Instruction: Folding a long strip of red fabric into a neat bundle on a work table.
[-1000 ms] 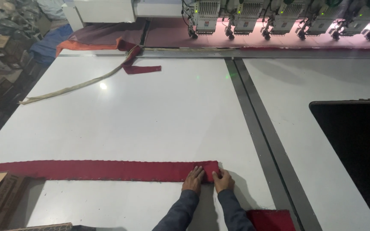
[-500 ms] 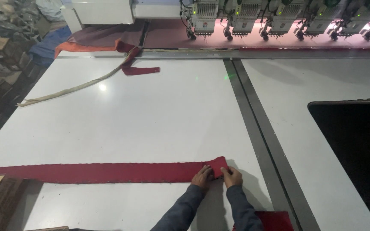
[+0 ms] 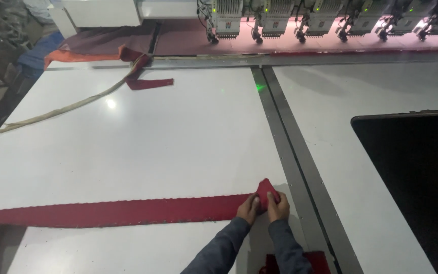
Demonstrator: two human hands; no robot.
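- Head view: both hands are meeting at the right end of a long red strip — the left hand is pinching the cloth from the side, fingers narrow and closed on it, while the right hand is gripping the bunched tip, which is standing up off the surface in a small fold.
- Judging from the grip, the fold is best kept tight between both thumbs, with the edges squared before each turn, so the strip is not skewing as it gathers.
- The rest of the strip is lying flat across the white table, running leftward to the picture's edge.
- Another red piece is showing just below the forearms.
- Far off, a pale cord is trailing across the table toward a dark red scrap.
- A grey rail is dividing the table; a dark opening is sitting to the right.
- Along the back — a row of machine heads, pale boxes with small coloured panels, too small to make out.
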